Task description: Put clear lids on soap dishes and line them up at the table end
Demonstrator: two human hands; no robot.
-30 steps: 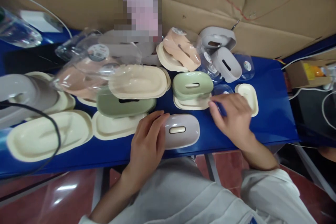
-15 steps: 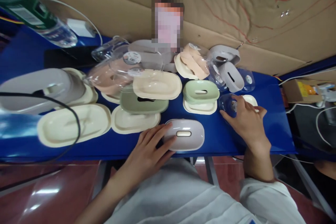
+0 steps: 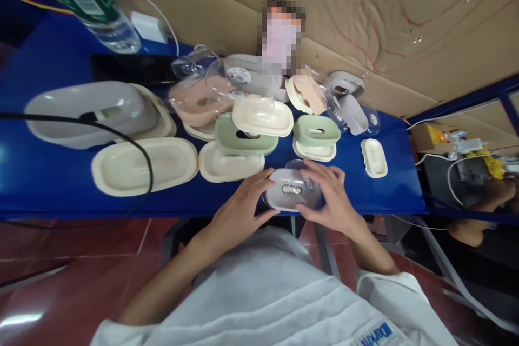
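A small grey oval box (image 3: 284, 203) with a slot on top sits near the table's front edge. My right hand (image 3: 330, 197) holds a clear plastic cover (image 3: 310, 181) over the box's right part, fingers curved around it. At the box's left side, my left hand (image 3: 243, 203) has its thumb and fingers apart, fingertips by its edge. Behind the box stands a light green box (image 3: 316, 128) on a cream base. A larger green box (image 3: 243, 138) lies tilted over a cream tray (image 3: 227, 166), and a separate small cream tray (image 3: 374, 158) lies to the right.
Grey boxes (image 3: 89, 111), peach pieces (image 3: 203, 100) and clear covers cover the left and back. A bottle (image 3: 93, 5), a phone (image 3: 281, 35) and a black cable (image 3: 140, 146) are around them. Another person's arm (image 3: 478, 213) shows at far right.
My right hand has brought the clear cover leftward from beside the small cream tray to the grey box. My left hand has shifted from the box's top to its left side. The view has moved.
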